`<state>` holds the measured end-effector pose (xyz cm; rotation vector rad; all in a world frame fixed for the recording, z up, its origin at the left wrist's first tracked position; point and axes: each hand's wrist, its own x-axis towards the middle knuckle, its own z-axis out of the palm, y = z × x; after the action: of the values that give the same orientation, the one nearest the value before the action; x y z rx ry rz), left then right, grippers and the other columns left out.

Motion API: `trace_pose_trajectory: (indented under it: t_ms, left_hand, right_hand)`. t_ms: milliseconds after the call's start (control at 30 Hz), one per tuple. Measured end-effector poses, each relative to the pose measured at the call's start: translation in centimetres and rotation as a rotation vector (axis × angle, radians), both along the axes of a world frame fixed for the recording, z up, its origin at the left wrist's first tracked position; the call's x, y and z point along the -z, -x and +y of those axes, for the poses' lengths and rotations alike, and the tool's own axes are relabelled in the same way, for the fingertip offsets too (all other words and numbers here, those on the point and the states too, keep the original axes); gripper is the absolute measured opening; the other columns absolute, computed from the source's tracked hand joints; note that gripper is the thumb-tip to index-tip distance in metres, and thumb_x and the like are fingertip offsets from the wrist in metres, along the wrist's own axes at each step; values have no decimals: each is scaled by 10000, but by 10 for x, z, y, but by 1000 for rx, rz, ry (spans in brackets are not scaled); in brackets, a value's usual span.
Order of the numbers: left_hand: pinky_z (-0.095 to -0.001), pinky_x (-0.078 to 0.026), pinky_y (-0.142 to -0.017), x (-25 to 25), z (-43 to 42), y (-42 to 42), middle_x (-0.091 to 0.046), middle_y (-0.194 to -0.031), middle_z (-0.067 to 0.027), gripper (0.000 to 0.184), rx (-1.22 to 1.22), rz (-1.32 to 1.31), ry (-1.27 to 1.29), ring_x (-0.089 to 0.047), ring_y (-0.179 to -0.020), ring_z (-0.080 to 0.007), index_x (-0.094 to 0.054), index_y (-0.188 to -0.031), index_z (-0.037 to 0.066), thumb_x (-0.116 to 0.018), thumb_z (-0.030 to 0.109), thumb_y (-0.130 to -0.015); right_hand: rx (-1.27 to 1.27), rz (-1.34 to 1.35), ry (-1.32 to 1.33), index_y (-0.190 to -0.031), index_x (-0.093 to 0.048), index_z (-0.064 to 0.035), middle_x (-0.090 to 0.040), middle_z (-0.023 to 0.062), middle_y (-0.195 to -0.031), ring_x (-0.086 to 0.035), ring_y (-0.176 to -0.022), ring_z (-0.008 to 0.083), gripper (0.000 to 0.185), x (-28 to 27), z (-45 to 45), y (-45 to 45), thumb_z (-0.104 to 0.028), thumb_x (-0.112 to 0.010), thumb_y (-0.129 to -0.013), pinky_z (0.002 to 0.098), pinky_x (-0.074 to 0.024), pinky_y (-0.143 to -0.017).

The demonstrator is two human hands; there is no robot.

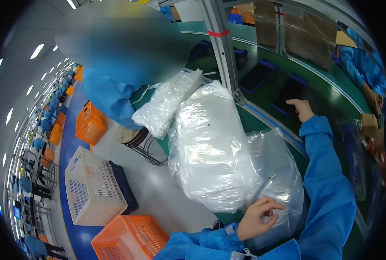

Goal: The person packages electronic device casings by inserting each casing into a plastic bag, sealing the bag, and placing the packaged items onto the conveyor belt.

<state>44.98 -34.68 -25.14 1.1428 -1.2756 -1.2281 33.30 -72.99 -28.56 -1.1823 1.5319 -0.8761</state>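
Note:
My right hand (302, 111) reaches out over the green belt, with its fingers at the near end of a flat black panel with blue edges (291, 92); thumb and fingers close on that end. Beside it lies a similar blue-edged panel (258, 77). My left hand (259, 218) hovers over or rests on a clear plastic bag (282, 182), fingers loosely bent and thumb apart, nothing visible between them. Next to that bag is a thick stack of clear plastic bags (210, 147). A crumpled bundle of clear plastic (169, 102) lies beyond the stack.
A metal post (222, 47) with red tape rises beside the belt. A co-worker in blue (108, 95) is at the far left; another person's sleeve (353, 65) shows at right. On the floor are a white crate (82, 190) and orange crates (130, 238).

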Motion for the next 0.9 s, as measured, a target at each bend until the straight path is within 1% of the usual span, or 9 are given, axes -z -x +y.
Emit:
trace_pose_trajectory:
  t_ms: [167,233,367,433,500,633,733,800,900]
  left_hand:
    - [-248,-453,-731,-2,-1,-2,-533,-1020,-63,309,-12,-40,21,-538,-822,-132,-657,-1032,49,-488,-77,-807]
    - [-262,-458,-780,1,-1,-1,-556,-1052,-82,332,-36,31,55,-559,-884,-156,-653,-1043,38,-443,-87,-818]
    - [-285,-456,-860,17,-2,-2,-594,-1123,-125,370,16,34,43,-573,-1000,-195,-641,-1064,15,-375,-96,-834]
    - [-289,-453,-877,19,-2,-2,-608,-1146,-133,347,-26,22,53,-568,-1017,-197,-636,-1069,0,-374,-80,-856]
    - [-284,-446,-891,21,-3,1,-631,-1107,-104,239,-82,78,-61,-582,-1006,-174,-633,-1086,-18,-543,-19,-865]
    - [-277,-454,-875,5,-3,3,-648,-1061,-119,328,-89,72,-12,-590,-988,-156,-621,-1109,-30,-630,-71,-783]
    - [-283,-477,-855,5,1,10,-654,-1054,-108,278,-102,166,-2,-610,-957,-159,-638,-1058,-35,-576,-71,-790]
    - [-276,-472,-852,-8,6,4,-638,-1088,-106,316,-35,7,-132,-606,-970,-158,-619,-1063,-50,-522,-116,-770]
    - [-238,-441,-838,1,10,14,-582,-1180,-128,476,6,267,109,-580,-1019,-155,-516,-1168,-62,-413,-175,-718]
  right_hand:
    - [14,-390,45,-970,-580,23,-599,124,-909,-596,-791,265,311,22,-12,16,-117,-681,-711,367,-485,-664]
    - [97,-618,-75,-988,-575,6,-599,127,-931,-614,-845,276,273,-12,23,24,-95,-642,-743,385,-511,-707]
    - [-203,-835,-72,-1130,-547,-31,-611,97,-1063,-618,-944,223,262,-34,68,78,-88,-560,-875,361,-510,-834]
    - [-316,-704,13,-1171,-533,-19,-606,77,-1104,-599,-989,174,314,-72,123,98,-134,-584,-884,312,-480,-886]
    - [-232,-655,41,-1253,-494,-8,-598,79,-1150,-588,-1026,158,400,-94,172,119,-119,-586,-880,302,-473,-892]
    - [-452,-513,99,-1296,-456,6,-588,101,-1177,-578,-1069,187,470,-127,271,159,-125,-594,-866,334,-453,-928]
    - [-535,-231,294,-1208,-541,37,-632,76,-966,-570,-819,115,470,-130,329,175,-148,-674,-798,255,-440,-702]
    - [-702,-44,315,-1140,-586,55,-625,62,-824,-516,-673,91,443,-134,348,190,-148,-707,-765,228,-391,-593]
    - [-763,24,245,-1064,-624,72,-633,85,-736,-523,-601,89,351,-139,374,189,-86,-702,-760,233,-379,-529]
